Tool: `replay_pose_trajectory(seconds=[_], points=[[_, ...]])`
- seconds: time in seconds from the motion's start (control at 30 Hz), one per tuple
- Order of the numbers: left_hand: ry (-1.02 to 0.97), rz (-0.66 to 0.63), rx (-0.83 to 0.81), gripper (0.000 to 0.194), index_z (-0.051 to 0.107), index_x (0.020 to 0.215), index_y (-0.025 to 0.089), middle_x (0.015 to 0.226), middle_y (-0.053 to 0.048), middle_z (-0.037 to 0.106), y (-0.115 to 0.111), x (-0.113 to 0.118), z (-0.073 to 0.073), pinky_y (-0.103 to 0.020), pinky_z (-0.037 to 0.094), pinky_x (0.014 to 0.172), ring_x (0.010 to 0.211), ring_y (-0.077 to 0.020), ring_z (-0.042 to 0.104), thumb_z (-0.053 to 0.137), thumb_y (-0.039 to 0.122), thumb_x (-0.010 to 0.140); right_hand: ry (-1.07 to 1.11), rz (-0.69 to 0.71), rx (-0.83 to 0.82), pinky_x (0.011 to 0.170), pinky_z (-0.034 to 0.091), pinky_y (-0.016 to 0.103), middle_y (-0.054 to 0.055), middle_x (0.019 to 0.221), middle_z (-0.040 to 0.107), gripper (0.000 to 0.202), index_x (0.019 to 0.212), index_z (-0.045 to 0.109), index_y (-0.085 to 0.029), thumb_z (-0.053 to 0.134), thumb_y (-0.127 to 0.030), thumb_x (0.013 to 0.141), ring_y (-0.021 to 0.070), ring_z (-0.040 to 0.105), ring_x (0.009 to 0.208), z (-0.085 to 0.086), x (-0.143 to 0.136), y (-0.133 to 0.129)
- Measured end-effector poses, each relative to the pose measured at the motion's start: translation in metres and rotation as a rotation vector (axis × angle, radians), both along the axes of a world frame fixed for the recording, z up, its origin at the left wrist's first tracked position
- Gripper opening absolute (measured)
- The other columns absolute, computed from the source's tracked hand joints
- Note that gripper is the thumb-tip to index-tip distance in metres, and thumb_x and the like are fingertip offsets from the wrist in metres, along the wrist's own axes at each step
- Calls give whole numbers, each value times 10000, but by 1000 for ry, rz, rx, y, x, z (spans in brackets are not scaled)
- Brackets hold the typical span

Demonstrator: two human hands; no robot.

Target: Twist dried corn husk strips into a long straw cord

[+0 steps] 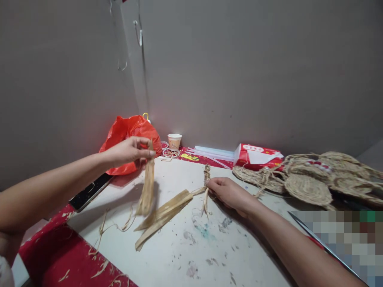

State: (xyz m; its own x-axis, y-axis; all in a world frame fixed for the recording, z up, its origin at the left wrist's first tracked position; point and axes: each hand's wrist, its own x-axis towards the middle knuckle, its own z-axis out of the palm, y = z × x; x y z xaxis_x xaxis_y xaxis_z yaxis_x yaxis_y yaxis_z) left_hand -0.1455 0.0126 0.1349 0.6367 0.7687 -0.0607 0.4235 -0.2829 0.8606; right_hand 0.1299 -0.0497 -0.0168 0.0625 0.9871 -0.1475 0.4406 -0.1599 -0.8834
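Observation:
My left hand (pixel 136 151) is raised over the left part of the white board, its fingers pinching the top of a dry, flat, straw-coloured leaf strip (pixel 147 187) that hangs down. On the board my right hand (pixel 227 193) is closed on a short braided piece of dry fibre (pixel 207 174). A thin twisted strand and a loose end come out of that braid beside my fingertips. Joined to the twisted strand, a wider dry leaf strip (pixel 167 215) lies across the middle of the board, split toward its lower left end.
A red plastic bag (pixel 128 131), a paper cup (pixel 174 141), clear sticks (pixel 212 153) and a red tissue pack (pixel 259 155) stand along the wall. Coiled woven straw pieces (pixel 308 189) lie at right. Fibre scraps litter the red cloth (pixel 72 255). The lower right corner is pixelated.

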Motion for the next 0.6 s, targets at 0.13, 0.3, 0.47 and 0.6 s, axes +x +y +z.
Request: replay_pose_trajectory(seconds=[0.13,0.3,0.47,0.6], points=[[-140,66,570,99,529,799,162,668,-5,618,-14,-1,10,-213,478,537,575,-96,594,564,245,840,-1,4,10,421,120,250,-78,479,292,305,573,332,-208,442,-365,811,68,199,405,-2,1,1],[354,-319,1055,128,593,814,186,783,-46,639,-24,-31,-27,-266,448,667,692,-136,577,472,174,852,-4,4,26,418,123,251,-75,475,294,308,564,334,-209,441,-360,810,71,203,403,-2,0,2],[980,-333,716,85,611,762,159,635,-40,597,-26,-56,-53,-253,310,482,507,-141,498,528,177,769,-6,-4,30,416,124,250,-81,467,260,320,556,320,-211,453,-360,807,70,185,399,-1,0,1],[841,-275,759,173,595,910,165,794,-55,626,-47,-31,-42,-245,306,521,602,-137,528,480,272,837,-9,-5,24,415,125,249,-78,470,272,326,556,323,-211,450,-367,812,69,194,398,-3,1,1]])
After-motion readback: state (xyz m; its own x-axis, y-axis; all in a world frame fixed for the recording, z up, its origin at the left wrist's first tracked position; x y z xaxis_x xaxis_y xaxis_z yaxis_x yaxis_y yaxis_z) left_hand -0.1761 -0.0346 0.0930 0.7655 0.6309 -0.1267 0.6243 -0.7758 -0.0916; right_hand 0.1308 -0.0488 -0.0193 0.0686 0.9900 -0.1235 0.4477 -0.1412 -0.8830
